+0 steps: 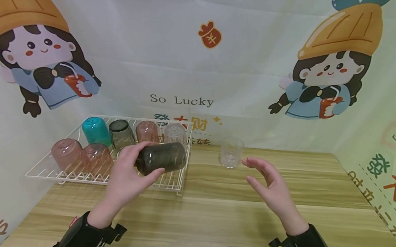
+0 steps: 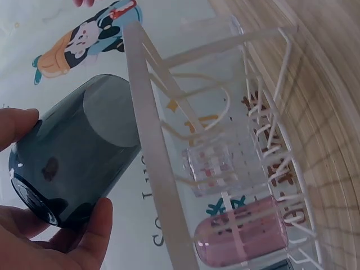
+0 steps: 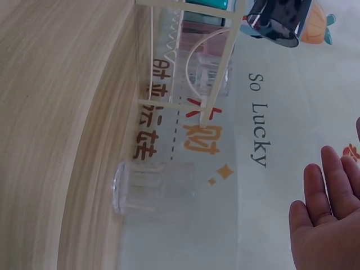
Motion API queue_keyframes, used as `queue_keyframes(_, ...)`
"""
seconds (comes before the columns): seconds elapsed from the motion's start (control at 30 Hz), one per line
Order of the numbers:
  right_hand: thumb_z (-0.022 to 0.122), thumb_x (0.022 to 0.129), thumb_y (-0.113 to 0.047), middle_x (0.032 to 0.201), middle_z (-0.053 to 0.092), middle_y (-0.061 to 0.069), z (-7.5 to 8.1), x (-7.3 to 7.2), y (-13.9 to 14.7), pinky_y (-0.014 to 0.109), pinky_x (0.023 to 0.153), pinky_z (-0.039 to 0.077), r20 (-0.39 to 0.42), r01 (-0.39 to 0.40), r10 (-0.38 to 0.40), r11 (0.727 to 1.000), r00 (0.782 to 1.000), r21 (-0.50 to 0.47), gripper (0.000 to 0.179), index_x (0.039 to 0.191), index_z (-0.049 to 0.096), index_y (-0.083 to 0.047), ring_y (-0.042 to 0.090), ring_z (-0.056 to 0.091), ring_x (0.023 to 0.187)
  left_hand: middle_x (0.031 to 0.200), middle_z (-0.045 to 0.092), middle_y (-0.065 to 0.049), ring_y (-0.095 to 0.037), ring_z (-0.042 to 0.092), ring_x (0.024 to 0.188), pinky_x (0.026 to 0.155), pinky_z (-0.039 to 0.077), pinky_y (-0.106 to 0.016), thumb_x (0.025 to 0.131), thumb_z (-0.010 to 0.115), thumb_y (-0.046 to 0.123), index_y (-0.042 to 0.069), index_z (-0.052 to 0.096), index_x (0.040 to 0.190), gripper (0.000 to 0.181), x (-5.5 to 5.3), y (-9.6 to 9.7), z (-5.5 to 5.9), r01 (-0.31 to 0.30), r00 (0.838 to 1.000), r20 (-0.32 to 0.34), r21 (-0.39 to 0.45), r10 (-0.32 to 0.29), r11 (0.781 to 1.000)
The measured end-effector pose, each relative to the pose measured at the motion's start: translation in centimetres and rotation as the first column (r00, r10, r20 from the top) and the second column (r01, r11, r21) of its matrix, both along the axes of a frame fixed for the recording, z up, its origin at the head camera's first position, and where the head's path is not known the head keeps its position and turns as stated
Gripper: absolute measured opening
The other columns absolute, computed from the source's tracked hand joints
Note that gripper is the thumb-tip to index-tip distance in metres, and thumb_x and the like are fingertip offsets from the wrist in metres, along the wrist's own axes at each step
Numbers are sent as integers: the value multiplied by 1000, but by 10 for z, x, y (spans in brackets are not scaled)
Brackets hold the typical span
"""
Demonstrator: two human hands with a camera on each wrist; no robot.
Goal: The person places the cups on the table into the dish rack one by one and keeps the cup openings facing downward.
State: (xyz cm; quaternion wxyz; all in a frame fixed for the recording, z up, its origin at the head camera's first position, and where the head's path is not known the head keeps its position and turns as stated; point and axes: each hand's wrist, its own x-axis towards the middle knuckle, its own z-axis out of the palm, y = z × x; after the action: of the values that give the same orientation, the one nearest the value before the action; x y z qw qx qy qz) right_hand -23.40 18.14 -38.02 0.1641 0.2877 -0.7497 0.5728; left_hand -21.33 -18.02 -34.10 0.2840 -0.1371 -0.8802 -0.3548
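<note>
My left hand (image 1: 124, 179) grips a dark grey glass (image 1: 165, 158) between thumb and fingers. The glass lies tipped on its side above the right part of a white wire rack (image 1: 182, 186). In the left wrist view, the thumb and fingertips (image 2: 97, 230) press on the smoky wall of the glass near one end. My right hand (image 1: 272, 184) is held over the table with fingers loosely bent and nothing in it. Just left of its fingertips, a clear glass (image 1: 231, 154) stands upright on the wood.
Upside-down glasses sit on the rack: a teal one (image 1: 96, 130), another dark grey one (image 1: 120, 132), a clear one (image 1: 175, 133) and several pink ones, including a front-left one (image 1: 66, 153). Behind the wooden table (image 1: 219, 223) hangs a printed cloth (image 1: 247, 92).
</note>
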Motion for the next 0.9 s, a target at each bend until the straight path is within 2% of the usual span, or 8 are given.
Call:
queue_keyframes(0.3, 62, 91, 10, 128, 59, 25, -4, -3, 3, 14, 107, 32, 8, 6, -6, 1000, 1000, 14, 39, 129, 54, 10, 3, 51, 122, 123, 56, -22, -37, 52, 109, 80, 49, -54, 73, 87, 23, 0, 54, 135, 74, -1, -16, -3, -62, 998, 29, -38, 64, 997)
queue_keyframes(0.57, 62, 93, 6, 130, 60, 21, -9, -4, 6, 12, 106, 31, 45, 23, -25, 999, 999, 43, 39, 131, 55, 5, 2, 51, 121, 125, 55, -24, -38, 51, 112, 83, 47, -57, 76, 85, 25, -1, 52, 136, 74, -3, -26, -7, -91, 994, 57, -62, 95, 994)
queue_keyframes(0.9, 64, 93, 2, 129, 62, 18, -17, -10, 10, 11, 105, 30, 46, 63, -68, 992, 997, 109, 38, 130, 56, 3, 7, 52, 120, 123, 54, -25, -40, 50, 111, 84, 46, -58, 76, 85, 26, -5, 50, 133, 73, -6, -40, -9, -128, 984, 110, -91, 138, 988)
